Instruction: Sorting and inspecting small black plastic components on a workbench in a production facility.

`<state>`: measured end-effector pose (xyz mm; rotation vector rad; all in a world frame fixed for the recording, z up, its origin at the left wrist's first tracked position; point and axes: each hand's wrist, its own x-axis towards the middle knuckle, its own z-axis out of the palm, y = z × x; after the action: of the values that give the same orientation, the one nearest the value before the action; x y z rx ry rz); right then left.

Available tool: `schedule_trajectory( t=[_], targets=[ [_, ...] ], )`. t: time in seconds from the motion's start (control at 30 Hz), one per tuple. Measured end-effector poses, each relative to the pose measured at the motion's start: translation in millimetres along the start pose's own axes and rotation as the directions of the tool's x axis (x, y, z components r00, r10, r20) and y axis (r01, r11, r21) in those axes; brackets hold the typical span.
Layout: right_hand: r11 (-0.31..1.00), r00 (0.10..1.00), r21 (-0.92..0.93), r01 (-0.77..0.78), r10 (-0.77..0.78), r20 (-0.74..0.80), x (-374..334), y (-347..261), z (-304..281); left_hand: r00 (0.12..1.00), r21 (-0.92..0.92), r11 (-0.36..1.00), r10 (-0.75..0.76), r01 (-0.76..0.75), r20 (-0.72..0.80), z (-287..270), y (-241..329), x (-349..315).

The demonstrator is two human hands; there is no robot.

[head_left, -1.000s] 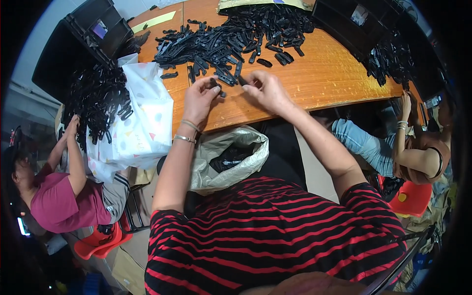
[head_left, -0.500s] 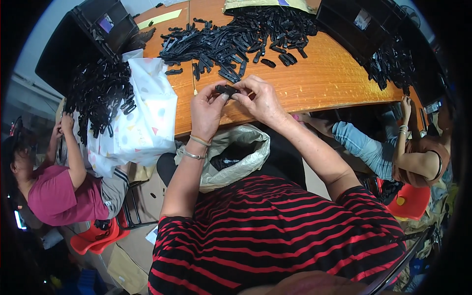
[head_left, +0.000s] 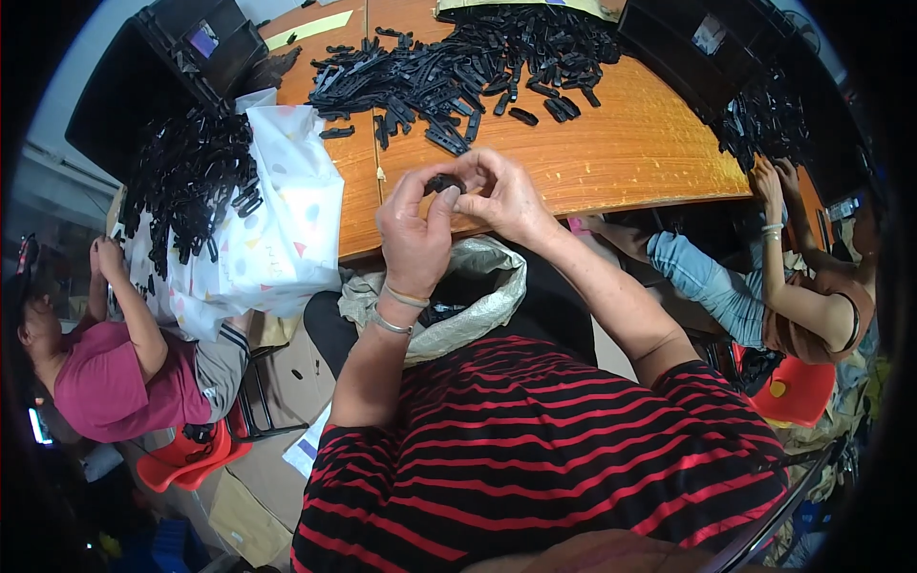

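Note:
Between my two hands, just over the table's near edge, is a small dark plastic clip-like piece, partly covered by the fingers. My left hand pinches it with thumb and fingertips. The thumb and fingers of my right hand close on its other side. Beyond my hands a large heap of long black plastic pieces spreads over the wooden table. Below my hands an open whitish woven sack sits at my lap, with dark pieces inside.
Left, black pieces spill from a black crate onto a white patterned plastic sheet. Another tipped black crate lies at the far right. One co-worker sits at left, another at right, both at the table.
My left hand has shifted slightly right and turned, and the dark piece is now more covered by my fingers. The right co-worker's hands have risen toward the black pieces.

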<state>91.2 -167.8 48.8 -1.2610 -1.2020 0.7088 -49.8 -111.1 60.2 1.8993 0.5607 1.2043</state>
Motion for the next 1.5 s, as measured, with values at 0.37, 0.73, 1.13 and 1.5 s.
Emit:
schedule_trajectory(
  t=[0.37, 0.73, 1.13, 1.5],
  targets=[
    [0.929, 0.947, -0.364, -0.064, 0.172, 0.27, -32, 35, 29, 0.864, 0.223, 0.909, -0.407, 0.352, 0.297, -41, -24, -36],
    [0.57, 0.988, -0.816, -0.094, -0.045, -0.145, 51, 35, -77, 0.949, 0.548, 0.832, -0.237, 0.088, 0.208, -1, -58, 41],
    [0.344, 0.998, -0.939, 0.01, 0.06, 0.033, 70, 60, -100, 0.893, 0.695, 0.681, -0.431, 0.229, 0.128, 41, -82, 87],
    [0.913, 0.944, -0.289, -0.286, 0.321, 0.08, 30, 7, -50, 0.705, -0.482, 0.529, -0.625, 0.698, 0.335, 16, -79, 42]
  ],
)
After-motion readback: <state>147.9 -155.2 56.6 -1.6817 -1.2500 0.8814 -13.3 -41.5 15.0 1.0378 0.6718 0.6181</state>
